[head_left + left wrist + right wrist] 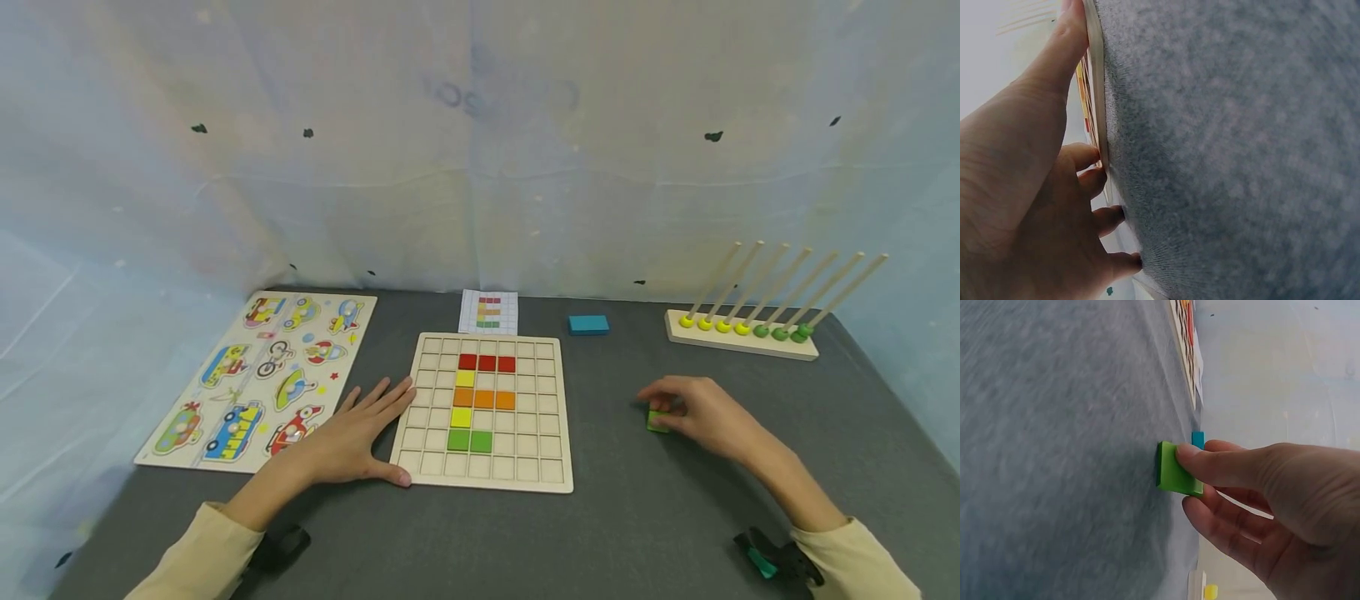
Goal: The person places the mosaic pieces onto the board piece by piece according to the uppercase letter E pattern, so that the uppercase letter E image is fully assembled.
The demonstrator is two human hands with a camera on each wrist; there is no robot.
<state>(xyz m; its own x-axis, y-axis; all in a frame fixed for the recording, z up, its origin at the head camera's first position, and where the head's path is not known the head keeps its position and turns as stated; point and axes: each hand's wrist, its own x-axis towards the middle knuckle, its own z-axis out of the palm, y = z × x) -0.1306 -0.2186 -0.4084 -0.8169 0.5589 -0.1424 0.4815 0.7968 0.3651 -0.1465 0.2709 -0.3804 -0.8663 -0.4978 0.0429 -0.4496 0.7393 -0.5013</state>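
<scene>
A wooden grid board (528,450) lies flat in the middle of the table. On it sit a row of red tiles (487,363), a row of orange tiles (484,400), two yellow tiles (461,417) and two green tiles (481,442). My left hand (337,446) rests at the board's left edge, fingers spread, thumb at the near left corner. To the right of the board, my right hand (701,412) pinches a green square tile (1174,475) between thumb and fingers. In the right wrist view the tile is tilted; whether it touches the table I cannot tell.
A printed pattern card (488,312) lies behind the board, with a blue block (588,325) to its right. At the far right stands a peg rack (738,340) with yellow and green beads. A vehicle puzzle board (251,333) lies on the left. A pale sheet hangs behind the table.
</scene>
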